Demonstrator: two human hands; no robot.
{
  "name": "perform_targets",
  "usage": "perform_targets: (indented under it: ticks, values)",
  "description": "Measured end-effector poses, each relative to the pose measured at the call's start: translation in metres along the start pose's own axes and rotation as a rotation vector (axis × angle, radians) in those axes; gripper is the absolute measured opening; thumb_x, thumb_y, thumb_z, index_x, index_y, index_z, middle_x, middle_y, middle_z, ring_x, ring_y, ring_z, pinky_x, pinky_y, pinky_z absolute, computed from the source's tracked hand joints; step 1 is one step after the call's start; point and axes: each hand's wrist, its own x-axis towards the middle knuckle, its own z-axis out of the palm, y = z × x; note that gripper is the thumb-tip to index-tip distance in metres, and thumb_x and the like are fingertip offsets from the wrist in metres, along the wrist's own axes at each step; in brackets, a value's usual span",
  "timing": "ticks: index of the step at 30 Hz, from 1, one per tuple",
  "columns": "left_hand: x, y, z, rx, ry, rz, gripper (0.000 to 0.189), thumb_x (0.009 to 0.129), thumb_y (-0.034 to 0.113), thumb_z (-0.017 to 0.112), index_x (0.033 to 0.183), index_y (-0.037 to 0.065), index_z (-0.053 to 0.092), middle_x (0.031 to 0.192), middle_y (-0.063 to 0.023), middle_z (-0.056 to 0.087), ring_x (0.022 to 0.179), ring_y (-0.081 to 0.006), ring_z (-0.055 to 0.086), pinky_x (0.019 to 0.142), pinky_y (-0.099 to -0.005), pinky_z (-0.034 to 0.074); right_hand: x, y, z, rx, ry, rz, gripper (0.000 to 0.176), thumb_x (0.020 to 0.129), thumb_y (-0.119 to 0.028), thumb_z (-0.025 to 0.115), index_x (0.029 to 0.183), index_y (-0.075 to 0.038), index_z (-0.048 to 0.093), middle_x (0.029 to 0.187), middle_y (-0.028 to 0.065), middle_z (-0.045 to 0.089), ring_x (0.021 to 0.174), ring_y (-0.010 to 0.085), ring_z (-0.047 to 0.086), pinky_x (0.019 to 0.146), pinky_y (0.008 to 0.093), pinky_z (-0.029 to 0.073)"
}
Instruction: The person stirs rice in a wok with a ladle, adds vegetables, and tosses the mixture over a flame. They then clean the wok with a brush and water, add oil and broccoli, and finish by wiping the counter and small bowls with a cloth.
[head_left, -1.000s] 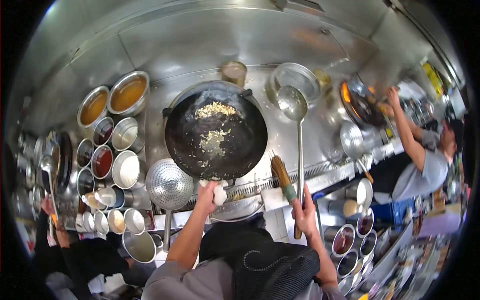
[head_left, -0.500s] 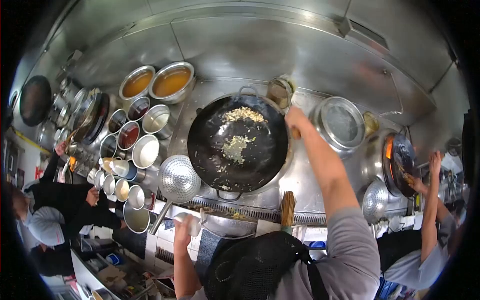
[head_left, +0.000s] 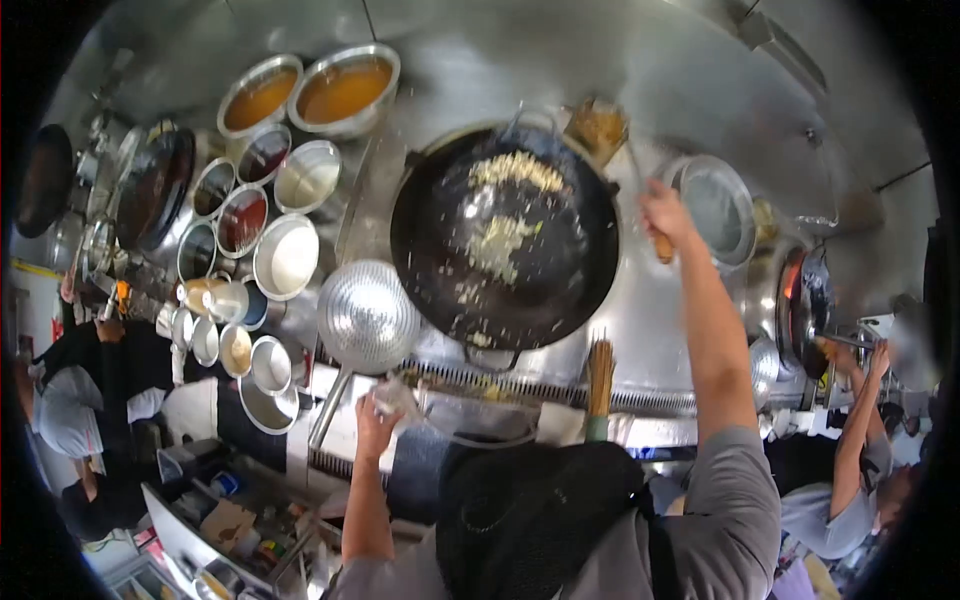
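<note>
A large black wok [head_left: 505,235] with bits of pale food in it sits on the steel stove. My right hand [head_left: 662,215] reaches past its right rim and grips the wooden handle of a ladle [head_left: 664,246], whose bowl end goes toward a small pot of yellowish liquid [head_left: 597,125]. My left hand [head_left: 375,412] is down at the stove's front edge, closed on a crumpled white cloth [head_left: 392,396], just below a perforated metal strainer [head_left: 366,315].
Several steel bowls of sauces and broth [head_left: 290,95] stand left of the wok. A bamboo brush [head_left: 599,385] stands at the front edge. A steel bowl [head_left: 715,210] sits right of the wok. Other people work at the left [head_left: 75,400] and the right [head_left: 845,470].
My left hand let go of the wok handle and dropped to the front edge with the cloth. My right hand carried the ladle from the front up past the wok to the small pot.
</note>
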Motion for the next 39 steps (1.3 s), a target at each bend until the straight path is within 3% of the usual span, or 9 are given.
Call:
perform_targets:
  ticks: [6, 13, 16, 18, 21, 24, 29, 34, 39]
  values:
    - [0.013, 0.012, -0.003, -0.271, -0.209, -0.126, 0.075, 0.073, 0.006, 0.082, 0.138, 0.004, 0.045, 0.126, -0.0134, 0.055, 0.115, -0.0244, 0.056, 0.091, -0.0358, 0.049, -0.114, 0.079, -0.051, -0.595, 0.474, -0.305, 0.053, 0.095, -0.022, 0.058, 0.144, -0.010, 0.042, 0.083, 0.0189, 0.070, 0.067, 0.0316, 0.069, 0.060, 0.0416, 0.052]
    - [0.025, 0.066, -0.034, 0.147, -0.105, 0.148, 0.097, 0.068, 0.013, 0.086, 0.146, 0.002, 0.030, 0.133, -0.0163, 0.047, 0.116, -0.0305, 0.052, 0.090, -0.0417, 0.047, -0.190, 0.157, -0.117, -0.618, 0.632, -0.006, 0.052, 0.096, -0.027, 0.055, 0.142, -0.009, 0.041, 0.095, 0.0312, 0.065, 0.087, 0.0491, 0.063, 0.072, 0.0548, 0.050]
    - [0.043, 0.134, -0.033, 0.105, 0.004, 0.337, 0.085, 0.073, 0.010, 0.082, 0.143, 0.002, 0.035, 0.132, -0.0179, 0.048, 0.117, -0.0308, 0.051, 0.092, -0.0416, 0.047, -0.171, 0.189, -0.133, -0.684, 0.743, -0.223, 0.053, 0.096, -0.024, 0.054, 0.142, -0.004, 0.040, 0.088, 0.0250, 0.068, 0.071, 0.0434, 0.066, 0.060, 0.0516, 0.052]
    - [0.057, 0.183, -0.015, 0.113, 0.040, 0.384, 0.077, 0.076, 0.007, 0.079, 0.141, 0.003, 0.038, 0.130, -0.0182, 0.049, 0.118, -0.0302, 0.052, 0.093, -0.0413, 0.047, -0.165, 0.162, -0.128, 0.221, 0.509, 0.281, 0.040, 0.095, -0.019, 0.055, 0.131, -0.003, 0.050, 0.072, 0.0124, 0.062, 0.052, 0.0235, 0.059, 0.047, 0.0375, 0.049]
    - [0.083, 0.243, 0.022, -0.010, -0.023, 0.514, 0.063, 0.081, 0.008, 0.075, 0.137, 0.005, 0.046, 0.126, -0.0152, 0.052, 0.115, -0.0280, 0.054, 0.094, -0.0386, 0.047, -0.172, 0.141, -0.140, 1.072, 0.309, 0.250, 0.023, 0.093, -0.014, 0.058, 0.114, -0.006, 0.055, 0.064, 0.0004, 0.046, 0.048, 0.0065, 0.043, 0.042, 0.0240, 0.039]
    - [0.114, 0.304, 0.072, -0.079, -0.098, 0.601, 0.049, 0.084, 0.012, 0.073, 0.129, 0.004, 0.054, 0.120, -0.0128, 0.056, 0.111, -0.0254, 0.057, 0.092, -0.0363, 0.049, -0.212, 0.144, -0.143, 1.267, -0.030, 0.143, 0.017, 0.092, -0.011, 0.059, 0.106, -0.008, 0.051, 0.065, -0.0006, 0.044, 0.047, 0.0042, 0.039, 0.039, 0.0230, 0.035]
    - [0.193, 0.346, 0.181, -0.071, -0.117, 0.671, 0.046, 0.085, 0.021, 0.073, 0.124, 0.004, 0.058, 0.115, -0.0122, 0.061, 0.103, -0.0215, 0.062, 0.088, -0.0351, 0.053, -0.303, 0.036, -0.138, 1.092, 0.051, 0.196, 0.039, 0.093, -0.010, 0.058, 0.128, -0.005, 0.043, 0.070, 0.0000, 0.045, 0.044, 0.0042, 0.037, 0.035, 0.0206, 0.030]
    - [0.228, 0.389, 0.266, -0.287, -0.280, 0.221, 0.053, 0.081, 0.020, 0.074, 0.126, 0.001, 0.054, 0.105, -0.0194, 0.064, 0.087, -0.0274, 0.067, 0.073, -0.0375, 0.058, -0.334, -0.002, -0.124, 0.877, -0.114, 0.185, 0.060, 0.089, -0.006, 0.058, 0.143, 0.001, 0.034, 0.067, 0.0030, 0.047, 0.039, 0.0054, 0.038, 0.032, 0.0214, 0.030]
    - [0.230, 0.388, 0.261, 0.806, -0.146, 0.719, 0.040, 0.081, 0.015, 0.062, 0.117, -0.001, 0.057, 0.104, -0.0241, 0.066, 0.100, -0.0386, 0.063, 0.089, -0.0441, 0.050, -0.312, 0.030, -0.097, 0.611, -0.107, 0.104, 0.061, 0.089, -0.002, 0.058, 0.146, 0.000, 0.036, 0.066, 0.0027, 0.052, 0.040, 0.0068, 0.043, 0.034, 0.0219, 0.033]
